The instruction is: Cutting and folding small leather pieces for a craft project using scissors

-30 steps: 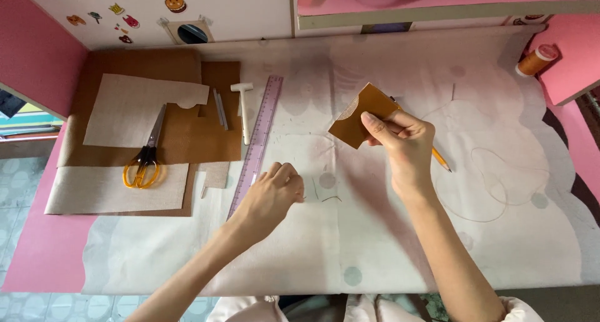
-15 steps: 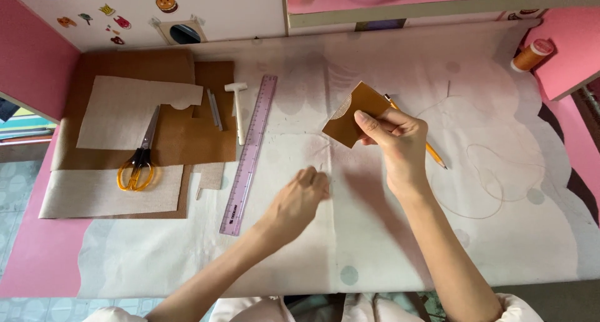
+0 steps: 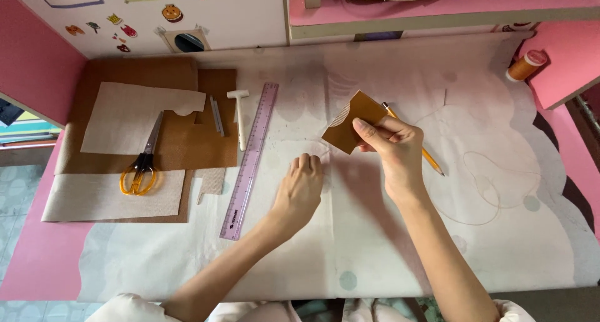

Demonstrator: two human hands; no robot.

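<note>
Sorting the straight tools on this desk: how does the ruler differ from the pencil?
The ruler is flat, wide and translucent purple; the pencil is thin, round and yellow. The ruler lies in full view beside the left hand; the pencil is partly hidden behind the right hand. Both lie slanted.

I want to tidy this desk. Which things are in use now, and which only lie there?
In use: brown cut-out piece and pencil, in the right hand; left hand on the pale sheet.

Lying about: scissors, ruler, small white hammer, orange thread spool.
</note>
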